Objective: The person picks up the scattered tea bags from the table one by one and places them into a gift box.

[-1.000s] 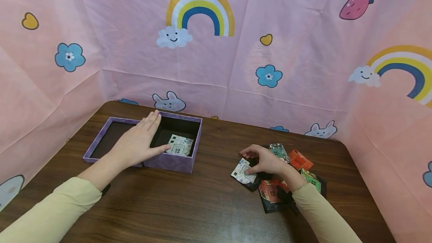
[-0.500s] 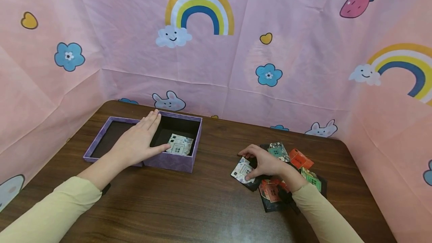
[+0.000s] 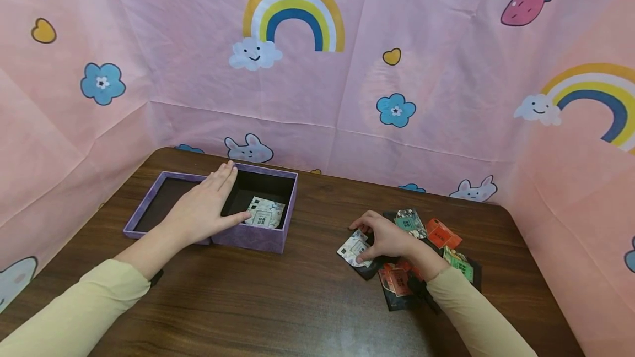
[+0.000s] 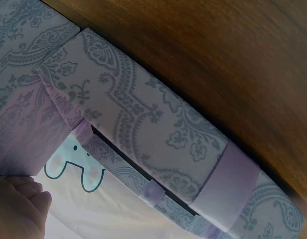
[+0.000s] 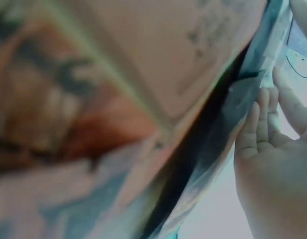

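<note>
A purple box (image 3: 253, 237) stands at the left, a white floral packet (image 3: 265, 212) lying inside it. My left hand (image 3: 198, 208) rests over the box's left side with fingers straight and thumb along the front rim. In the left wrist view the box's patterned side (image 4: 143, 119) fills the middle, and curled-looking fingertips (image 4: 29, 199) show at the lower left. Another white floral packet (image 3: 353, 248) with a dark underside is pinched at its edges by my right hand (image 3: 389, 237), thumb on the near side. That packet's far right part is hidden under the palm.
Several packets lie around my right hand: a teal one (image 3: 409, 223), an orange one (image 3: 443, 234), a green one (image 3: 458, 264) and a red one (image 3: 398, 279). The purple lid (image 3: 139, 215) lies left of the box on the brown table (image 3: 278, 302). Pink printed cloth (image 3: 307, 87) hangs behind.
The pinched white packet has shifted slightly left and away from me with my right hand, its thumb lower on the near edge. My left hand and the box have not moved.
</note>
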`<state>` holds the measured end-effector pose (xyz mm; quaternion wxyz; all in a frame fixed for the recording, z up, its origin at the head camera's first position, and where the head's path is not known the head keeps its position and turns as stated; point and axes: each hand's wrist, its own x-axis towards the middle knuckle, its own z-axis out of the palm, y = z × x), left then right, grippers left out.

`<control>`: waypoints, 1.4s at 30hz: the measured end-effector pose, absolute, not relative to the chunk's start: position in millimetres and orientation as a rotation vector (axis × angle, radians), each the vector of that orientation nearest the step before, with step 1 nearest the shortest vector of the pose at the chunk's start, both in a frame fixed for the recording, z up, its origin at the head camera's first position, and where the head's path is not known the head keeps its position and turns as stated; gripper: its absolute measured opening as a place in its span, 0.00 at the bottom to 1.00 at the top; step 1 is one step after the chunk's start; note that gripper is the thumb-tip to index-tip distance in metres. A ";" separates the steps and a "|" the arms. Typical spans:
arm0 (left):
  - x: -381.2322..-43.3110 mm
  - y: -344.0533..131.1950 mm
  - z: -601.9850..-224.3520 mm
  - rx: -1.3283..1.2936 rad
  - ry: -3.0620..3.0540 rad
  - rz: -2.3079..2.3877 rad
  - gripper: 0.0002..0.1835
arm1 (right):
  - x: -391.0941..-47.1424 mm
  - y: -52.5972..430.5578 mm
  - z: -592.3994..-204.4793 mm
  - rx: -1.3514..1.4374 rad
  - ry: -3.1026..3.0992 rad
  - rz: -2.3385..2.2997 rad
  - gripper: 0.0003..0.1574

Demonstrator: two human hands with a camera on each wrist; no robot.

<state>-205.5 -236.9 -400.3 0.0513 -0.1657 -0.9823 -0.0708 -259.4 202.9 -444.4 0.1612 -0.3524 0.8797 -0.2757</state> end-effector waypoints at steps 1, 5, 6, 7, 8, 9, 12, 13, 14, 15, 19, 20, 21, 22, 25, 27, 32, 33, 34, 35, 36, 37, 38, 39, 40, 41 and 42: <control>-205.4 -236.8 -400.1 -0.504 -2.988 -0.214 0.59 | -259.7 202.0 -444.2 -1.010 2.520 -0.777 0.41; -205.1 -236.4 -399.5 -0.503 -2.993 -0.212 0.59 | -260.4 198.0 -442.6 -1.004 2.553 -0.730 0.38; -205.0 -236.3 -399.3 -0.501 -2.994 -0.212 0.59 | -260.5 196.8 -442.1 -1.003 2.561 -0.720 0.37; -204.9 -236.3 -399.2 -0.501 -2.995 -0.212 0.59 | -260.5 195.8 -441.5 -0.992 2.567 -0.713 0.36; -204.9 -236.3 -399.1 -0.500 -2.994 -0.211 0.59 | -260.5 194.8 -441.0 -0.982 2.572 -0.708 0.35; -204.8 -236.3 -399.0 -0.499 -2.995 -0.212 0.59 | -260.6 194.0 -440.6 -0.975 2.576 -0.706 0.34; -204.5 -236.3 -398.9 -0.498 -2.994 -0.207 0.59 | -261.8 192.8 -440.3 -0.979 2.595 -0.723 0.32; -204.4 -236.2 -398.8 -0.498 -2.994 -0.207 0.59 | -262.6 192.8 -440.6 -0.975 2.601 -0.741 0.31; -204.3 -236.1 -398.9 -0.499 -2.993 -0.205 0.59 | -263.7 193.1 -441.1 -0.976 2.605 -0.762 0.30; -204.2 -235.9 -399.0 -0.499 -2.993 -0.208 0.59 | -264.9 193.2 -441.7 -0.973 2.613 -0.788 0.30; -204.2 -235.8 -399.7 -0.499 -2.993 -0.213 0.59 | -270.1 191.7 -442.2 -0.895 2.653 -0.910 0.27; -204.1 -236.0 -400.0 -0.499 -2.991 -0.213 0.59 | -271.4 190.7 -441.5 -0.866 2.666 -0.938 0.26; -204.2 -236.1 -400.3 -0.500 -2.991 -0.216 0.59 | -272.4 189.5 -440.2 -0.838 2.681 -0.969 0.25; -204.3 -236.3 -400.6 -0.501 -2.988 -0.216 0.59 | -273.6 188.4 -438.9 -0.814 2.692 -0.997 0.23; -205.0 -236.9 -401.3 -0.503 -2.977 -0.217 0.60 | -276.9 184.3 -433.9 -0.764 2.717 -1.081 0.18; -205.2 -236.9 -401.7 -0.497 -2.981 -0.220 0.60 | -278.5 181.1 -430.0 -0.761 2.723 -1.129 0.14; -205.6 -237.7 -403.4 -0.490 -2.989 -0.223 0.60 | -282.0 171.1 -419.3 -0.763 2.727 -1.192 0.07; -205.6 -237.9 -403.5 -0.492 -2.987 -0.222 0.60 | -282.6 168.9 -416.5 -0.765 2.730 -1.201 0.06; -205.8 -238.2 -403.6 -0.494 -2.985 -0.219 0.60 | -283.1 166.8 -413.7 -0.766 2.735 -1.209 0.05; -205.8 -238.2 -403.4 -0.495 -2.982 -0.216 0.60 | -283.5 164.6 -410.6 -0.763 2.738 -1.221 0.04; -205.9 -238.4 -403.5 -0.499 -2.977 -0.216 0.60 | -283.8 162.4 -407.3 -0.760 2.743 -1.231 0.03; -205.9 -238.3 -403.1 -0.500 -2.975 -0.214 0.60 | -284.0 160.3 -403.7 -0.762 2.743 -1.246 0.03; -206.0 -238.6 -403.2 -0.501 -2.975 -0.212 0.60 | -284.4 158.1 -400.3 -0.760 2.744 -1.260 0.03; -206.1 -238.6 -403.0 -0.505 -2.971 -0.210 0.60 | -284.7 156.0 -396.9 -0.757 2.749 -1.271 0.03; -206.0 -238.6 -402.8 -0.507 -2.972 -0.206 0.59 | -285.1 154.0 -393.4 -0.753 2.753 -1.280 0.03; -206.0 -238.4 -402.5 -0.511 -2.971 -0.202 0.59 | -285.7 152.3 -390.4 -0.753 2.756 -1.289 0.04; -205.9 -238.3 -402.2 -0.516 -2.968 -0.197 0.59 | -286.4 150.6 -387.5 -0.757 2.762 -1.296 0.04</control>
